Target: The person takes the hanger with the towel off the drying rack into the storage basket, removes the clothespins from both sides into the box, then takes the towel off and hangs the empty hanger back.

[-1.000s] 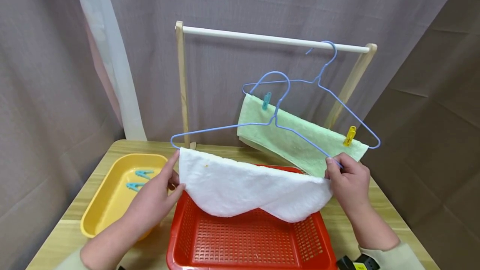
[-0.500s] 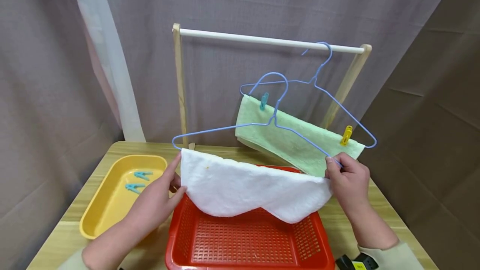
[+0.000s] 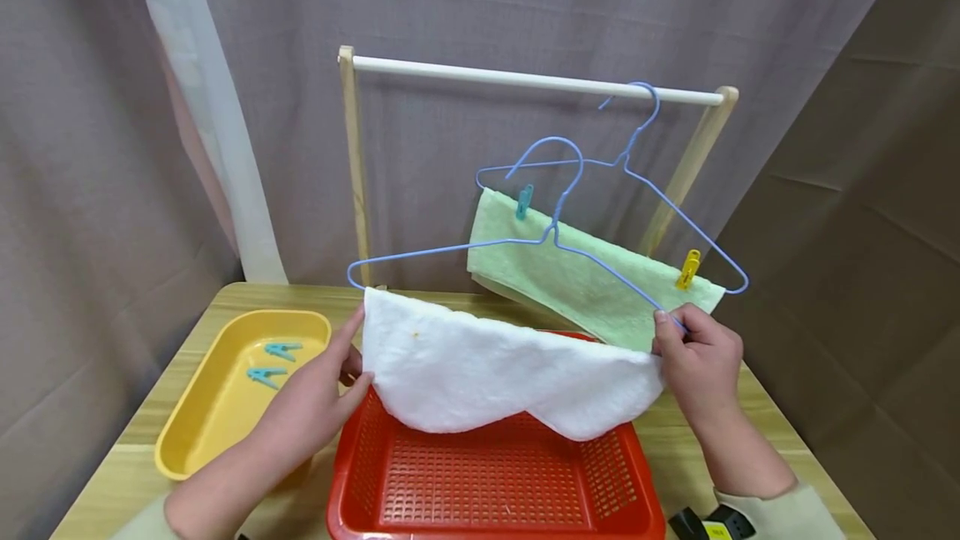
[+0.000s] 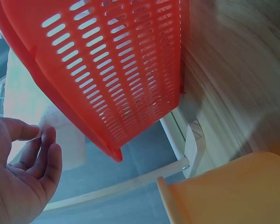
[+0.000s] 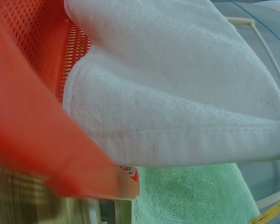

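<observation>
Fingers, left hand (image 3: 313,394): pinching the left edge of a white, fluffy cloth towel (image 3: 472,365).
Fingers, right hand (image 3: 700,363): curled around the right end of a thin blue wire hanger (image 3: 450,250), at the towel's upper right corner.
White towel: hanging from that hanger's lower bar, above a red perforated plastic basket (image 3: 480,490) toward the wood-grain counter's (image 3: 127,473) near edge.
Pale wooden rack (image 3: 356,165): along the counter's far edge; second blue wire hanger (image 3: 678,205) hooked over its white rod (image 3: 480,73).
Light green cloth towel (image 3: 551,261): on the second hanger, with a teal plastic clip (image 3: 524,202) and yellow plastic clip (image 3: 687,270).
Rounded yellow plastic tray (image 3: 174,440): near the counter's left edge, two teal clips (image 3: 282,351) inside.
</observation>
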Available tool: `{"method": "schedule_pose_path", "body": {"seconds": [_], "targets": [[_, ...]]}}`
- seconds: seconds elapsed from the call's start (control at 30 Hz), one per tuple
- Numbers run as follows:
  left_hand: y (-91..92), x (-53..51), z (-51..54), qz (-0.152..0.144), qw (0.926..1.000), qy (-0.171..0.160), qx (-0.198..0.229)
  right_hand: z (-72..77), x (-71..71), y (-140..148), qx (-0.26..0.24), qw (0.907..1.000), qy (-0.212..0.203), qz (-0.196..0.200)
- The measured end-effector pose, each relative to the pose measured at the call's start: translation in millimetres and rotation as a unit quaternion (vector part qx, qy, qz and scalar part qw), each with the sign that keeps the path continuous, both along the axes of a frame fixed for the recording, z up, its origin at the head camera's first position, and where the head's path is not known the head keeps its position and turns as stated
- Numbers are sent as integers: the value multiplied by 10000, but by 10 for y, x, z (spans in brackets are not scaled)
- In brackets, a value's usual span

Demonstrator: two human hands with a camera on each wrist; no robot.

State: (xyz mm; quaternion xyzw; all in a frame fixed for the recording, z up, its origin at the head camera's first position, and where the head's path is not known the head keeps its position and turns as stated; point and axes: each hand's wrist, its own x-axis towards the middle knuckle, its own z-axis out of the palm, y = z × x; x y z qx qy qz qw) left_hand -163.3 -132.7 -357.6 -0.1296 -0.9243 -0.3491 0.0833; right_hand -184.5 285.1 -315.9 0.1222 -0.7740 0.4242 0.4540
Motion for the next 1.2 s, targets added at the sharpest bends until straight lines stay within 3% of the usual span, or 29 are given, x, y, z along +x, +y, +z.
{"method": "schedule_pose_path", "body": {"seconds": [0.4,0.67,1.2], "targets": [[3,-16,22,-87,10000,-22,-35,30,-2,14,27,9999,-9,-127],[38,-8,28,-40,9992,-390,-30,44,5,41,-3,9999,34,-162],[-30,4,-81,-87,9986,-528,-13,2,-74,-22,-169,9998,48,42]]}}
